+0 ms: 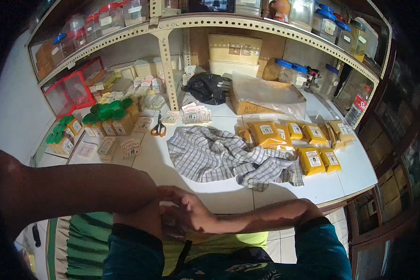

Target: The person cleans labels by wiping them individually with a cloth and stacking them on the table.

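My right forearm lies across my body from the right, and my right hand [189,212] is beside my bent left elbow. Its fingers are loosely curved and apart, partly in shadow, with nothing visible in them. My left arm [88,186] bends at the elbow and runs toward the left edge; the left hand is outside the picture. On the white tiled table ahead lies a crumpled checked cloth [210,154]. Orange-handled scissors [158,128] rest left of it, near stacks of printed labels [196,114]. Yellow labelled packets [312,158] lie to the right.
Green-lidded jars [109,119] stand at the left, by a red-edged clear case [70,95]. Behind the cloth are a black plastic bag [207,88] and a cardboard box [266,98]. A metal shelf [210,21] with jars spans above. A bottle [358,107] stands far right.
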Available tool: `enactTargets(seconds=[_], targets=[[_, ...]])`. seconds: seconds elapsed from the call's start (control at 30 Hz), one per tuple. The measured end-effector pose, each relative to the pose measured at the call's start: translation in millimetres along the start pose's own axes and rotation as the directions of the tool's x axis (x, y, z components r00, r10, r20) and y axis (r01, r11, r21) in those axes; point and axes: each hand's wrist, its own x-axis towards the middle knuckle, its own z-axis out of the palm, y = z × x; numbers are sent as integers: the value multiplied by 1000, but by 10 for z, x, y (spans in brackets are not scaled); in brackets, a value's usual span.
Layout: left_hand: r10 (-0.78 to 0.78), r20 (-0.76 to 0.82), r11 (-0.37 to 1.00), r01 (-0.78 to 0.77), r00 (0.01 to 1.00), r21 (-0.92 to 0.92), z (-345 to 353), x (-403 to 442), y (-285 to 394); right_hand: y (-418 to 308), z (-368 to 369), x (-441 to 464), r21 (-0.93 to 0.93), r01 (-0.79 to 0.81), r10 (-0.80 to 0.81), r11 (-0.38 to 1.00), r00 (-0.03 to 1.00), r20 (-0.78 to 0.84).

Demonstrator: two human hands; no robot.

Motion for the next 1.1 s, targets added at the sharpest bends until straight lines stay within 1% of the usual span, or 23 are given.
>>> enactTargets(seconds=[0.03,0.07,0.1,0.13,0.17,0.23,0.3,0.33,0.37,0.4,0.43,0.47,0.5,0.53,0.57,0.63,0.67,0.77,0.83,0.9,0.97,1.03,1.1], targets=[[-26,-70,1000,26,997,-7,53,7,59,25,16,-49,407,-77,54,910,996,68],[51,-18,998,-51,999,-38,102,-5,101,-7,91,-68,408,-78,55,910,996,68],[52,-15,998,-53,999,-33,73,9,99,-72,205,-81,169,-185,199,968,978,-68],[-31,-67,996,25,997,-90,22,35,99,-96,276,-91,-54,-318,297,947,925,-236],[-116,-115,984,98,987,-152,-13,54,110,-104,248,-46,-49,-319,299,947,925,-235],[-98,-119,989,83,988,-124,-21,78,179,-104,105,90,-359,-72,20,930,989,-145],[-83,-127,993,70,988,-100,-36,90,211,-76,143,81,-347,-25,-6,937,996,-90],[-95,-121,991,82,988,-107,-55,99,210,-42,205,15,11,-30,31,999,999,-29],[-107,-114,989,94,988,-115,-79,112,201,-29,244,-22,368,-55,43,928,998,41],[-118,-104,987,106,988,-120,-108,130,193,-37,232,-31,369,-56,44,928,998,41],[-131,-89,985,120,987,-125,-145,150,186,-41,216,-51,106,-139,145,985,989,-43],[-145,-71,983,135,987,-128,-178,172,182,-41,195,-79,-154,-241,219,958,964,-149],[-157,-51,980,149,986,-130,-198,194,187,-118,149,-46,-144,-247,226,958,963,-145],[-155,-39,981,150,987,-123,-219,202,191,-262,36,42,-426,-120,69,897,989,-133],[-158,18,974,159,987,-163,-217,195,209,-430,-33,147,-666,8,-79,746,994,-76],[-164,89,964,179,982,-198,-305,56,237,-803,-33,371,-435,73,-171,897,967,-191],[-277,68,903,284,959,-323,-478,-180,213,-1010,-60,483,-382,124,-212,916,957,-197],[-588,75,569,478,806,-669,-869,-915,157,-1478,-20,601,-250,232,-274,940,950,-152],[-605,330,606,688,725,-399,-452,-1041,161,-1660,18,596,-162,278,-296,947,950,-99],[-496,386,754,607,778,-253,24,-1338,283,-1726,39,578,-75,286,-279,955,956,85],[-621,512,690,723,594,-1,145,-1769,436,-1717,164,562,-86,303,-303,949,953,19],[-729,607,557,790,317,257,204,-1998,653,-1731,182,548,-17,273,-271,962,958,95],[-742,654,483,793,147,370,131,-2300,760,-1739,193,534,-26,263,-258,964,959,120]])
